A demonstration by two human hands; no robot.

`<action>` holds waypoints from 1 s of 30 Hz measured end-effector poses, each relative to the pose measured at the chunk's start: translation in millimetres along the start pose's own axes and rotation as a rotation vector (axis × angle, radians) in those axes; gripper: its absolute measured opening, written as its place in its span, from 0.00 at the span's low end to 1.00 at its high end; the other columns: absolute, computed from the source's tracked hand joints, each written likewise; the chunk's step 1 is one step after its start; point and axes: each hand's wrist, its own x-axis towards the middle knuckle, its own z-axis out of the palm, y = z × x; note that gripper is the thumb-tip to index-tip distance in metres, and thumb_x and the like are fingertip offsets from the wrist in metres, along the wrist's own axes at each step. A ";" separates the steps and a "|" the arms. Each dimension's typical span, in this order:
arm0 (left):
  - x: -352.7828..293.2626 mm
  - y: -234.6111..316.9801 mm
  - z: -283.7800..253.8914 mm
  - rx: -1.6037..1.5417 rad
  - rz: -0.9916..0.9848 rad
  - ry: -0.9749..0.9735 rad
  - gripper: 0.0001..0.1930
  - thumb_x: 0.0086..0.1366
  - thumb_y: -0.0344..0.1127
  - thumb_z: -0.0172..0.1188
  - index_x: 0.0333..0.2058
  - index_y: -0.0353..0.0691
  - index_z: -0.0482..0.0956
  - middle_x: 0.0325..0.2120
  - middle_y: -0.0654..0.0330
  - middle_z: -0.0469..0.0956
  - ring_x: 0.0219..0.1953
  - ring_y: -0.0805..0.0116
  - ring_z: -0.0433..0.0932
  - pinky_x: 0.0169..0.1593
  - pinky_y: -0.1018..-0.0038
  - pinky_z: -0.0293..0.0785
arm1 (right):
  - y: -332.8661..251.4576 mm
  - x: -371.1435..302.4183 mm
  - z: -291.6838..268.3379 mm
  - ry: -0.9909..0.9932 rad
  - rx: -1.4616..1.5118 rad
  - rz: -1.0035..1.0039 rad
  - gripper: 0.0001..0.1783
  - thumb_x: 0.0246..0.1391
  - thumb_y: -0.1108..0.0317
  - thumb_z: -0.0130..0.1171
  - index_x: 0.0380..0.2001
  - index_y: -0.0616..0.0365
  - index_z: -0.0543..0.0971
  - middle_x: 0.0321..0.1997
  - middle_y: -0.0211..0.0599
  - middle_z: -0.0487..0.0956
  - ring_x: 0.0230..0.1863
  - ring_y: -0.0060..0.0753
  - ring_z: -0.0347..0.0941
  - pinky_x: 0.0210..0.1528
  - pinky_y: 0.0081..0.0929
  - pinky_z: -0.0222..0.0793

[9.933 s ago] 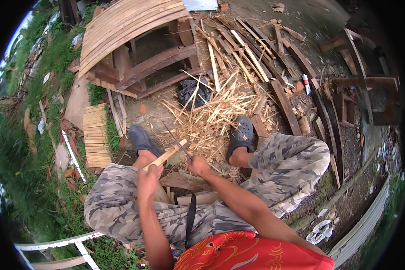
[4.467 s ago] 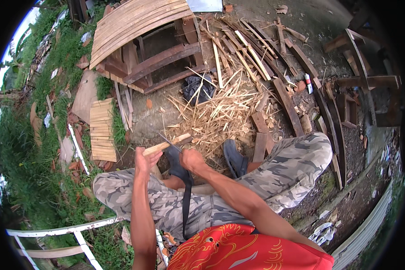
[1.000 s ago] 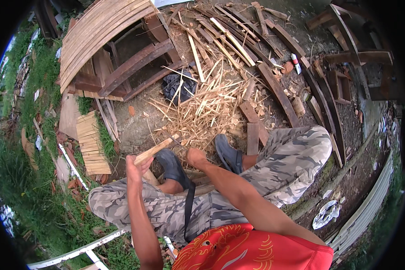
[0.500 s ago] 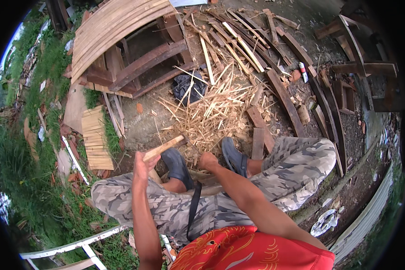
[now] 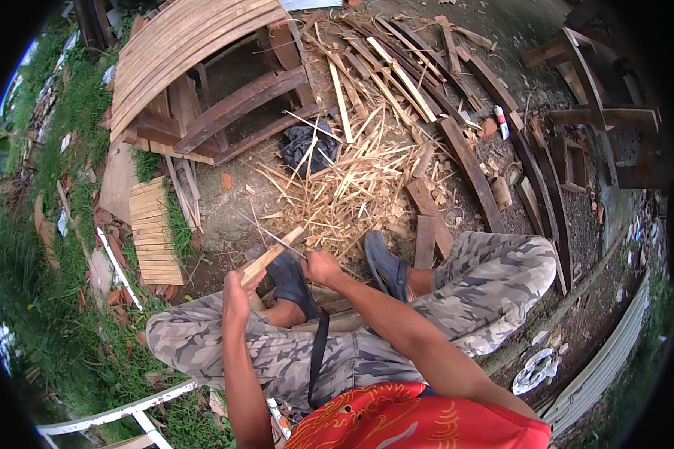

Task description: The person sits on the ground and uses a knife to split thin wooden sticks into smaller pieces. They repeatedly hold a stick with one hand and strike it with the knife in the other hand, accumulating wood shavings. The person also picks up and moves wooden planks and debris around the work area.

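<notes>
Since half a second ago the wooden stick (image 5: 271, 256) has dropped a little and now points up and away from the left hand (image 5: 237, 293), while the right hand (image 5: 322, 266) sits close beside its far end. That left hand is wrapped tight around the stick's near end, fingers curled over it. The right hand is closed in a fist on the handle of a thin blade (image 5: 271, 234), whose metal edge lies against the stick's tip.

By its look, the stick is light, stiff and dry, likely to split along the grain and rough with splinters, so the best hold seems low on the near end, well back from the blade. Beyond both hands lies a pile of pale shavings (image 5: 356, 183); a stack of flat slats (image 5: 151, 239) rests to the left of the left hand.
</notes>
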 end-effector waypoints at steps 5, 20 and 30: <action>-5.6 -7.1 -6.4 0.009 0.034 -0.007 0.35 0.69 0.49 0.28 0.60 0.23 0.65 0.54 0.42 0.74 0.58 0.53 0.75 0.65 0.63 0.61 | 3.2 7.4 -4.3 0.017 0.058 0.198 0.21 0.58 0.56 0.50 0.35 0.64 0.84 0.35 0.60 0.82 0.41 0.60 0.80 0.48 0.49 0.75; -4.1 -18.8 -24.6 -0.157 -0.008 0.028 0.37 0.65 0.51 0.33 0.60 0.24 0.65 0.54 0.41 0.74 0.57 0.51 0.75 0.63 0.62 0.63 | -15.4 3.3 -5.3 -0.024 0.083 0.105 0.20 0.57 0.57 0.51 0.31 0.64 0.83 0.34 0.63 0.81 0.40 0.61 0.80 0.46 0.49 0.76; -4.0 -14.3 -19.4 -0.095 -0.018 0.019 0.38 0.63 0.53 0.34 0.59 0.23 0.65 0.54 0.41 0.74 0.56 0.51 0.76 0.63 0.64 0.63 | -10.4 5.9 -4.4 -0.054 -0.004 0.053 0.17 0.54 0.60 0.52 0.30 0.61 0.85 0.34 0.57 0.83 0.40 0.54 0.82 0.43 0.46 0.79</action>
